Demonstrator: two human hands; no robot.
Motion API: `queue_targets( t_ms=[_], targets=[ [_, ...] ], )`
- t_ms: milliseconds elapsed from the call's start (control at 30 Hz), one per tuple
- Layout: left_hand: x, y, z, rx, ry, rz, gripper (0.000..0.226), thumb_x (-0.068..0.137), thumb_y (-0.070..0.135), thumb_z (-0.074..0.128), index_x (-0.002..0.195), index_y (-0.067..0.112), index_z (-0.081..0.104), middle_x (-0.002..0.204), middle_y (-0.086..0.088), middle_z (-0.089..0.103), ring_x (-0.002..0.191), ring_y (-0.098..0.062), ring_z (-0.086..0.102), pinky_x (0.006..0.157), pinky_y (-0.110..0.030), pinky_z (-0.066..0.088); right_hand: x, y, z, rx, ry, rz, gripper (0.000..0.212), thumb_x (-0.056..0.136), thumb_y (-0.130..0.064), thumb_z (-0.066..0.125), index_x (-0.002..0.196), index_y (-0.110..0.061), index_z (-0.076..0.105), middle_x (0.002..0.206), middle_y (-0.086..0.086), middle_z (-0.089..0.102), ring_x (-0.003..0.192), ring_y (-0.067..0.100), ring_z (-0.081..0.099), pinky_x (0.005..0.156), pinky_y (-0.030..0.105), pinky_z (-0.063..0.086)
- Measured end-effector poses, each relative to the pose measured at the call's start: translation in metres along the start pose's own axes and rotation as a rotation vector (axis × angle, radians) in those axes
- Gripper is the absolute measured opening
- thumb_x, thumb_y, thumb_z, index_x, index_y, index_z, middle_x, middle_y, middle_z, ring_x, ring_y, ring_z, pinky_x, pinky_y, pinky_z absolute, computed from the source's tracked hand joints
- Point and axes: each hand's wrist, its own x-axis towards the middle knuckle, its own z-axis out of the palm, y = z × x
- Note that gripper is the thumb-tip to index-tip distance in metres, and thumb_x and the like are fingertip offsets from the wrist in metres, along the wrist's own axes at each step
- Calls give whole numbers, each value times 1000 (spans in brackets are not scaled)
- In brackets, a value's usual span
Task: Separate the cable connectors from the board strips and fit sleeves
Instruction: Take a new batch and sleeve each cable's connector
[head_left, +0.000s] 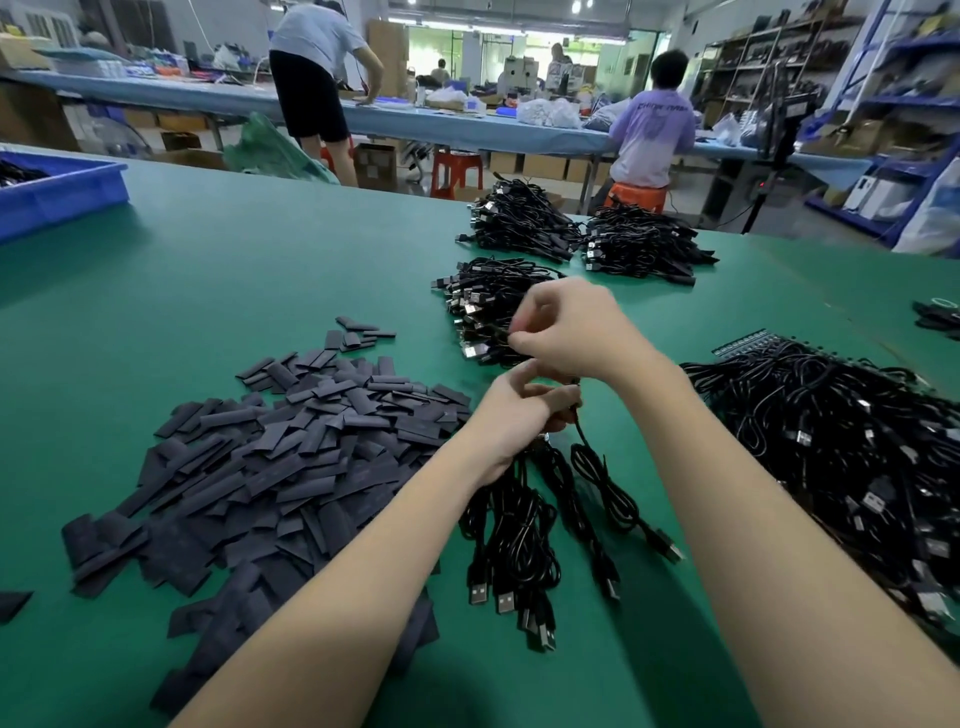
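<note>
My left hand (514, 415) grips the top of a bunch of black USB cables (519, 525) whose plugs hang down toward me over the green table (208, 291). Just above it, my right hand (566, 327) pinches a small dark piece at its fingertips; what it is I cannot make out. A wide heap of flat black sleeves (291, 457) lies to the left. On the right sits a big tangle of black cables (852, 457) with a board strip (748, 340) at its far edge.
Three stacks of bundled cables (524, 218) lie beyond my hands. A blue bin (67, 187) stands at the far left corner. Two people work at a long bench behind the table, with shelves at the right.
</note>
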Motion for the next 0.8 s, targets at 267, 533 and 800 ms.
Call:
queue_targets(
  t_ms=[267,533,800],
  targets=[
    [0,7,-9,22,-152,40,9,96,15,67,104,18,68,84,2,75,78,-11,67,70,-20,53,-67,71,-12,1007,198,326,23,85,-13,79,108,-18,75,111,5,78,92,12,73,79,26,53],
    [-3,15,-17,83,-222,31,18,89,26,72,106,24,71,92,1,75,85,-13,68,79,-26,55,-76,77,2,1131,99,278,18,90,-18,74,107,-24,75,118,-2,76,85,8,55,78,26,40],
    [-3,18,-21,66,-256,35,17,91,19,72,109,20,72,89,1,74,85,-11,67,80,-25,55,-79,77,4,1135,98,208,26,80,-21,77,105,-23,72,113,-4,77,70,0,56,70,25,36]
  ],
)
